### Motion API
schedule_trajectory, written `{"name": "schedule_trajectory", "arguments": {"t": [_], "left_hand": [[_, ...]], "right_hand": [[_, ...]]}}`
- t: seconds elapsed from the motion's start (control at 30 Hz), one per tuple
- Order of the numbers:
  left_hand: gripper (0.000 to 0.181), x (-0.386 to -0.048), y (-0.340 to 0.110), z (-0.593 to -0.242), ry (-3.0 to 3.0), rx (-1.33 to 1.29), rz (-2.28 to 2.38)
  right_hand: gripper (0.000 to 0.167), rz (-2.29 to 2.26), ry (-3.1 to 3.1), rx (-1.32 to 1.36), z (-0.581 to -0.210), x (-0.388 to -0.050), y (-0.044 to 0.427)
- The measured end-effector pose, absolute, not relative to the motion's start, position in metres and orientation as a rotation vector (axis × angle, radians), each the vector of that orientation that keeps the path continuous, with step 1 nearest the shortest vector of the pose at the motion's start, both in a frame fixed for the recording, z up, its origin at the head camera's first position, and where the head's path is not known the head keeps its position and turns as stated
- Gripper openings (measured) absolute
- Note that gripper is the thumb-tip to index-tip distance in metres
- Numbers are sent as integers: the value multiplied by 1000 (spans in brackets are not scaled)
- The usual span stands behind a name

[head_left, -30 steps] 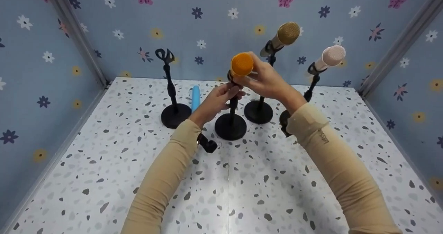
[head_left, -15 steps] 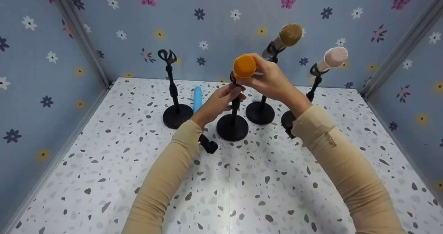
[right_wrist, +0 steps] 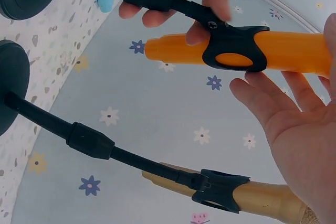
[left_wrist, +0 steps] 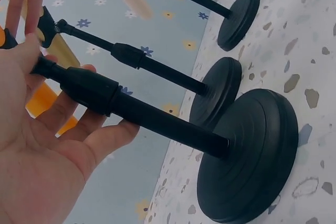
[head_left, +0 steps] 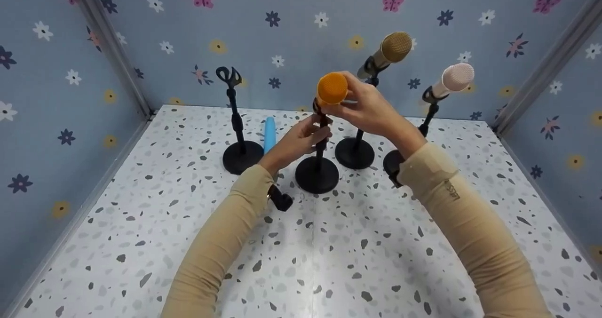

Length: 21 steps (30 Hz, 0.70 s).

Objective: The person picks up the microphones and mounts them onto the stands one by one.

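Note:
An orange microphone sits in the clip of the middle black stand. My right hand holds the microphone near its orange head, thumb and fingers on opposite sides. Around the upper pole, just below the clip, curl the fingers of my left hand; in the left wrist view the thumb and fingertips touch the pole. The microphone's narrow tail sticks out past the clip in the right wrist view.
Behind to the right stand a gold microphone and a pale pink one on black stands. At the left is a stand with a bare clip; a light blue stick lies beside its base. Patterned walls enclose the white speckled table.
My left hand's fingers have shifted and loosened slightly on the pole. The right hand stays at the orange microphone. The whole head view has moved a little.

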<state>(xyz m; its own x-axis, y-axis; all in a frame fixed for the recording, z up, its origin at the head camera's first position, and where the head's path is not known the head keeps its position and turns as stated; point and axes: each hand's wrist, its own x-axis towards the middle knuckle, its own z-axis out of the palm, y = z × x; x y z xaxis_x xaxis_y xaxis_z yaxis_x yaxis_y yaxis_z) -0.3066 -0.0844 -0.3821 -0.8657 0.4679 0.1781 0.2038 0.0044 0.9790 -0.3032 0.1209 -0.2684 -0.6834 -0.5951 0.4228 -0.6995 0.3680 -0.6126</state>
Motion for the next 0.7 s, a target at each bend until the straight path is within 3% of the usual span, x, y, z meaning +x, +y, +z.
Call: {"name": "schedule_trajectory", "arguments": {"t": [0.33, 0.7], "left_hand": [[40, -311, -85, -386, 2167, 811, 1911], [43, -314, -85, -390, 2292, 915, 1875]], "right_hand": [[66, 1227, -2532, 1266, -270, -302, 132], [95, 1162, -2823, 1163, -327, -315, 165]]}}
